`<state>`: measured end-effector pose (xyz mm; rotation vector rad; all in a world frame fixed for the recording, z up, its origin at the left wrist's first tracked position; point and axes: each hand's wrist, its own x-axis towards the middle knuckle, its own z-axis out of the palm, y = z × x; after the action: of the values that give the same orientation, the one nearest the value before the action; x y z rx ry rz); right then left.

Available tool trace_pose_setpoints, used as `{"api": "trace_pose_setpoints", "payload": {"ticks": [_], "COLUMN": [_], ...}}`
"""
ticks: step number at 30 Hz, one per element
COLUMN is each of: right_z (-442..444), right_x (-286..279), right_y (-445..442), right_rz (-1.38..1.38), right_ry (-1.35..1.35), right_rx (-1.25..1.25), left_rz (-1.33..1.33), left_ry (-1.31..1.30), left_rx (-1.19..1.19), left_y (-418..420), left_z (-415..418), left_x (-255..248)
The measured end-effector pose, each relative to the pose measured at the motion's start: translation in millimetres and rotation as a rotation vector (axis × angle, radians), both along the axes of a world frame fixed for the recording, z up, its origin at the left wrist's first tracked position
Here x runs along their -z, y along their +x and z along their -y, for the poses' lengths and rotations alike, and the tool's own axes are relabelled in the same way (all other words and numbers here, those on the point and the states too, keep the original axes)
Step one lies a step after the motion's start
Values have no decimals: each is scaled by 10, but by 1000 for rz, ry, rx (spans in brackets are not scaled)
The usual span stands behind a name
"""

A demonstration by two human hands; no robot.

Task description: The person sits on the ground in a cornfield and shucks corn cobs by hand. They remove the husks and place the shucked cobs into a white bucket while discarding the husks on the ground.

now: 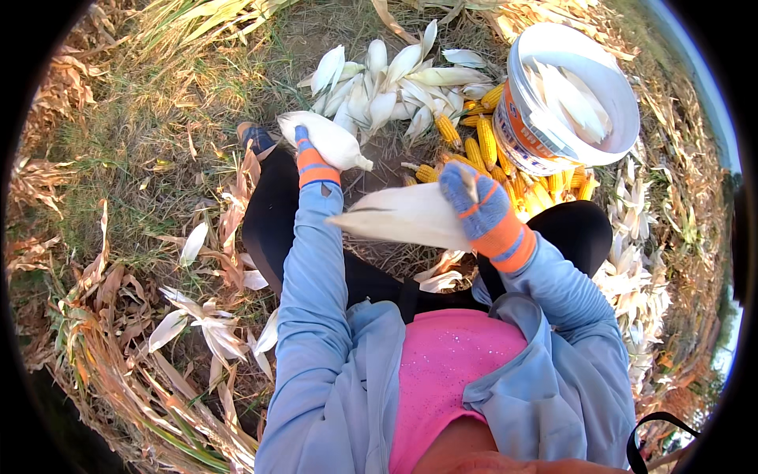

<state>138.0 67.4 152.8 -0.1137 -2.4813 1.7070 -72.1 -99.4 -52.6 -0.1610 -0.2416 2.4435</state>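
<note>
My left hand (311,157), in an orange and blue knit glove, grips a plump ear of corn (325,139) wrapped in pale husk. The ear's stub end points right, and my thumb lies over its side. In front of my lap, my right hand (488,216), gloved alike, is closed on the wide end of a pale corn husk (408,216). Its pointed tip reaches left toward my left forearm; whether a cob is inside cannot be seen. Bare yellow corn cobs (485,142) lie just beyond my right hand, some partly behind it.
A white plastic bucket (622,118) with a printed label stands among the cobs, with pale husks inside. Loose husks (385,89) form a pile ahead. More husks (636,278) lie to the right. Dry stalks (160,403) lie at lower left, and dry grass (148,148) covers the ground.
</note>
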Motion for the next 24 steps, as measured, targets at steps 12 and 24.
{"api": "trace_pose_setpoints", "payload": {"ticks": [12,24], "right_z": [-4641,-1351], "right_x": [-588,-269], "right_y": [3113,121], "right_rz": [1203,279], "right_ry": [1021,528], "right_rx": [592,39], "left_rz": [-153,-154], "left_ry": [-412,-355], "left_rx": [295,483], "left_y": [782,1129], "left_z": [-513,-638], "left_x": [-739,-930]}}
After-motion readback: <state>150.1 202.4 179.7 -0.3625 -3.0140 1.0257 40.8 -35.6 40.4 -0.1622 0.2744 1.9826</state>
